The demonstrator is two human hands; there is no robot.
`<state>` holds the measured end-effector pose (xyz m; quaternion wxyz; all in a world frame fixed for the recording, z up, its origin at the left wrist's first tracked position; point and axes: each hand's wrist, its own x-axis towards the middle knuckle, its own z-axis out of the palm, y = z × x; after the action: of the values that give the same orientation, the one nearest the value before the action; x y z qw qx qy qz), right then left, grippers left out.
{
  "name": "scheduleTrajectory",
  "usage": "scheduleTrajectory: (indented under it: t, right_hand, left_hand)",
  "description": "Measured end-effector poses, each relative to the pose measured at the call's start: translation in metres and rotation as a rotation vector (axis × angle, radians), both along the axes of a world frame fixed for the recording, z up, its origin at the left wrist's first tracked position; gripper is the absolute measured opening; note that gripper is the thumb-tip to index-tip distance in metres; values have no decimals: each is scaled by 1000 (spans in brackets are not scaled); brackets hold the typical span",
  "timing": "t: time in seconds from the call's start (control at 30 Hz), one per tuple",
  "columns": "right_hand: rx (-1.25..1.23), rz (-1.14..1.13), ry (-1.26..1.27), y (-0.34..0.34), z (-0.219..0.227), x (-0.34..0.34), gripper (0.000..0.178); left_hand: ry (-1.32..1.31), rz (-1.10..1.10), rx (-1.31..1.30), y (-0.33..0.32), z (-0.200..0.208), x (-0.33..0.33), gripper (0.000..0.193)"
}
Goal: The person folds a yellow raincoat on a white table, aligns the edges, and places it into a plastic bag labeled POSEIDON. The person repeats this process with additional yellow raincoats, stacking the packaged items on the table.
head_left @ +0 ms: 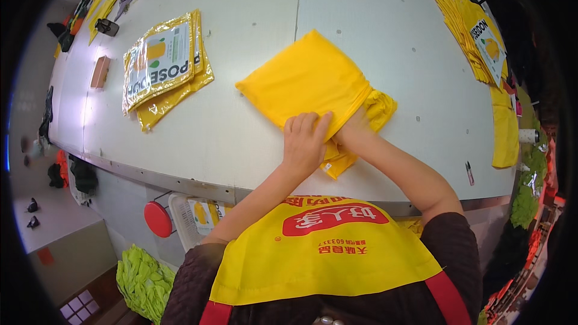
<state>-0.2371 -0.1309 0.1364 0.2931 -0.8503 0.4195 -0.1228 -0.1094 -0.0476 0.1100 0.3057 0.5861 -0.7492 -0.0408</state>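
A folded yellow cloth piece (307, 78), shaped like a flat pouch, lies on the pale table in front of me. My left hand (305, 140) grips its near edge, fingertips on top of the fabric. At the right-hand side of the pouch my right hand (352, 127) reaches into its opening; the fingers are hidden inside the cloth. Bunched yellow fabric (380, 110) sticks out beyond that wrist, and a corner with a small white label (328, 167) hangs out below it.
Left of the cloth is a stack of clear plastic packets (159, 63) with yellow contents. More packets (475, 42) and a yellow cloth strip (504, 129) lie along the right edge. A pen (469, 173) rests near the front right. Below the table edge stand a red stool (158, 219) and a white basket (180, 216).
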Motion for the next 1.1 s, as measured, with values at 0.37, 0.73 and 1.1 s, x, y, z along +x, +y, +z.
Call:
scheduleTrajectory:
  t: [0.37,0.73,1.1]
  right_hand:
    - [-163,-34,-79,15,-65,-68,51]
    - [-402,144,-33,122,-18,-49,65]
    - [-314,202,421,107,-27,-27,72]
  left_hand:
    - [-220,176,501,17,-47,39,77]
    - [462,152,290,36,-45,87,48]
    - [-65,-141,-21,113,-50,61,14]
